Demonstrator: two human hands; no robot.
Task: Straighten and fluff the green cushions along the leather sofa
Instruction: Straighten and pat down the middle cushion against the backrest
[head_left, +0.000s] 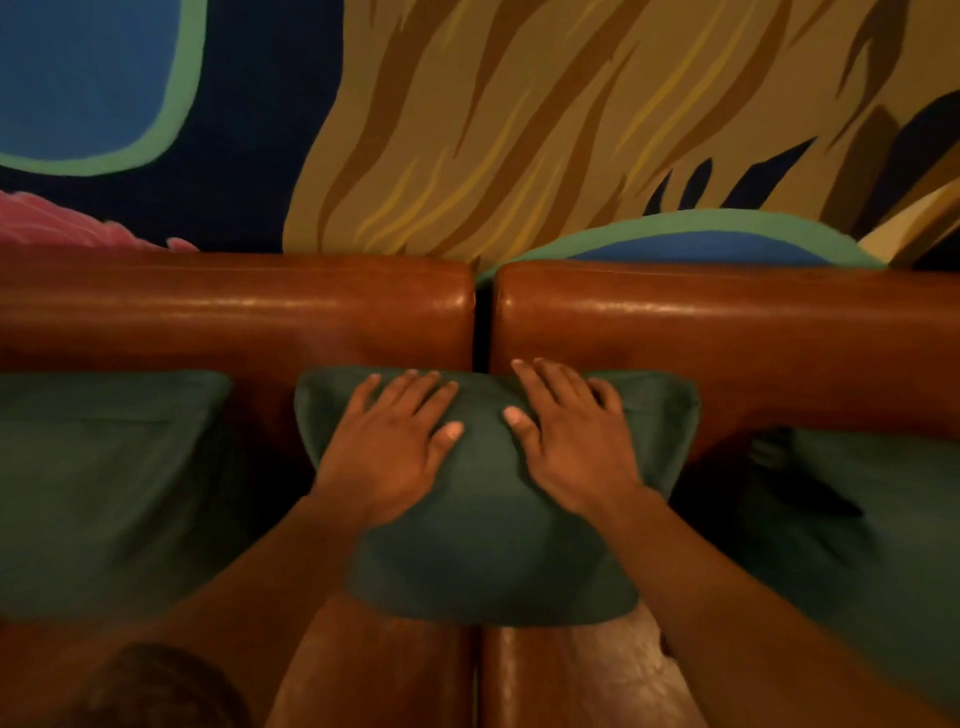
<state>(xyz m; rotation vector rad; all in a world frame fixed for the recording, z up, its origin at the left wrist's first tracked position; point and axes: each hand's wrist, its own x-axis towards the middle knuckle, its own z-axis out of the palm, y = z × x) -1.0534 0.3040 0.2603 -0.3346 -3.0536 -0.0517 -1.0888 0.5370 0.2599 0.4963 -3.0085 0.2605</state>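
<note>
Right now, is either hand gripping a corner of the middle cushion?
No, the left hand and right hand lie flat on the middle cushion, fingers spread.

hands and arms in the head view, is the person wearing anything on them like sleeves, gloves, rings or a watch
Nothing shows on them. The left hand and right hand are bare, without gloves, and no rings are visible. Both forearms are uncovered down to the picture's lower edge: no sleeves, watch or bracelet in sight. The fingernails look short and unpainted.
</note>
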